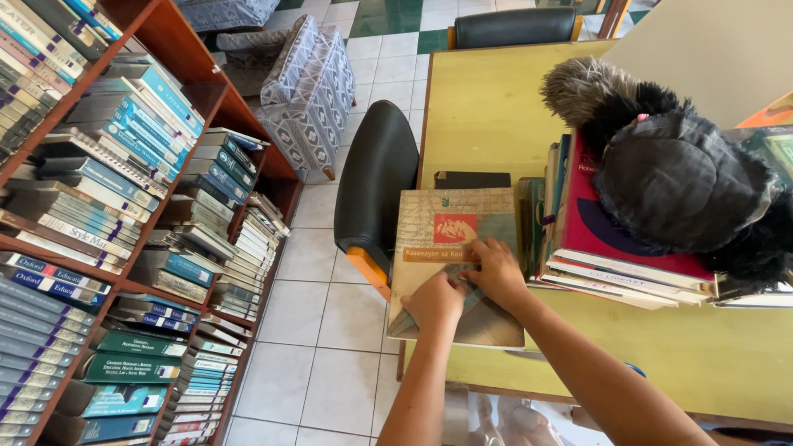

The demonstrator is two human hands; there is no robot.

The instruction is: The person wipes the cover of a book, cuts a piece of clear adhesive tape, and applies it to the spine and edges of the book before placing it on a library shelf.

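A worn tan book with a red picture panel and an orange band lies flat at the left edge of the yellow-green table. Both hands rest on its lower cover. My left hand presses near the book's middle with curled fingers. My right hand lies beside it, fingers spread flat on the cover. Neither hand lifts the book.
A stack of books sits right of the tan book, with a dark furry hat on top. A black chair stands at the table's left. Wooden shelves full of books line the left wall. Tiled floor lies between.
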